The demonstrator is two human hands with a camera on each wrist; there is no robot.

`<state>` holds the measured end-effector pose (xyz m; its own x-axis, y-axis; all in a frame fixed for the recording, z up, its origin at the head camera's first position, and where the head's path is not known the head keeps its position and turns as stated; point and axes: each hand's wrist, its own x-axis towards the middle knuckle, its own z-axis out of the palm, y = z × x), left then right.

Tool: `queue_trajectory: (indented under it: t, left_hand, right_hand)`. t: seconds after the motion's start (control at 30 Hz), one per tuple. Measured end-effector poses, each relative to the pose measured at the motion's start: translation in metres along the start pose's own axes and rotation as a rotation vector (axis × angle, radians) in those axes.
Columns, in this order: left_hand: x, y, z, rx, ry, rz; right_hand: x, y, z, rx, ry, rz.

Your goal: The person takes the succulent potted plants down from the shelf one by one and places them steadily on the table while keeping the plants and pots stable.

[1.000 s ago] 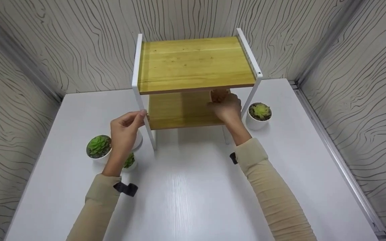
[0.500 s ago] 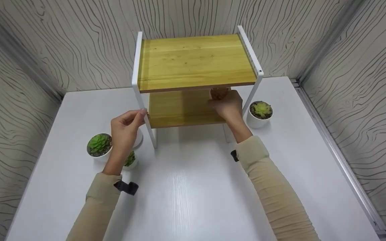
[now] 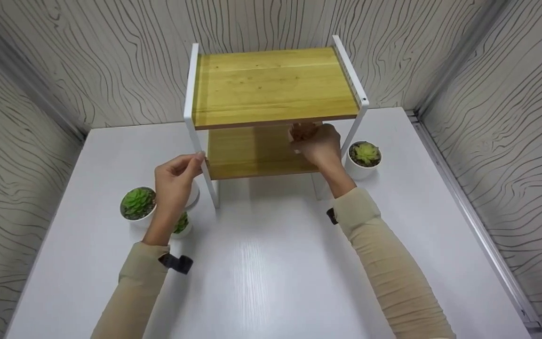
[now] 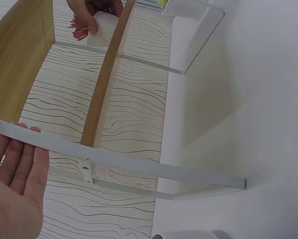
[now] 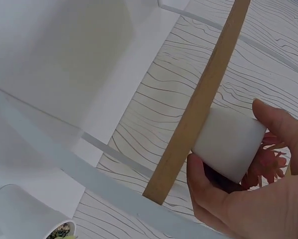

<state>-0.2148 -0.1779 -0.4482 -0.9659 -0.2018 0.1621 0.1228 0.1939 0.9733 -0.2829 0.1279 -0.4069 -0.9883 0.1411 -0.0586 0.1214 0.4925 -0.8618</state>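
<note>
A two-tier shelf has yellow wooden boards, the upper one (image 3: 271, 89) and the lower one (image 3: 247, 155), between white frames. My left hand (image 3: 174, 181) grips the left front post (image 3: 210, 183), thumb tip against it; the left wrist view has the fingers (image 4: 24, 164) lying behind the post. Between the boards, my right hand (image 3: 322, 146) holds a small potted plant with reddish leaves (image 3: 302, 131). In the right wrist view, thumb and fingers clasp its white pot (image 5: 228, 142), the base right at the lower board's edge. The upper board partly hides the plant in the head view.
Left of the shelf stand a green succulent (image 3: 138, 203) in a white pot, a smaller one (image 3: 181, 223) and a white round object (image 3: 193, 195) partly behind the left hand. A yellow-green succulent (image 3: 365, 154) stands beside the right post. Patterned walls enclose the white table (image 3: 252, 282).
The right hand has moved the reddish plant slightly left on the lower tier, and more of its leaves show. The left hand keeps its grip on the post.
</note>
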Motion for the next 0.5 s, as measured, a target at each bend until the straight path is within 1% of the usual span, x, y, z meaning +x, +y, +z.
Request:
queue_trajectory:
  t: [0.3, 0.37, 0.5]
  left_hand:
    - [0.0, 0.0, -0.0007, 0.011, 0.0, -0.013]
    - [-0.0002, -0.0003, -0.0009, 0.014, 0.001, -0.016]
    - [-0.0006, -0.0012, -0.001, 0.011, -0.006, -0.011]
  right_hand:
    - [0.0007, -0.0016, -0.0027, 0.085, -0.08, 0.028]
    - [0.0005, -0.0014, -0.0029, 0.087, -0.091, 0.024]
    - [-0.0011, 0.0003, -0.0029, 0.048, -0.079, 0.001]
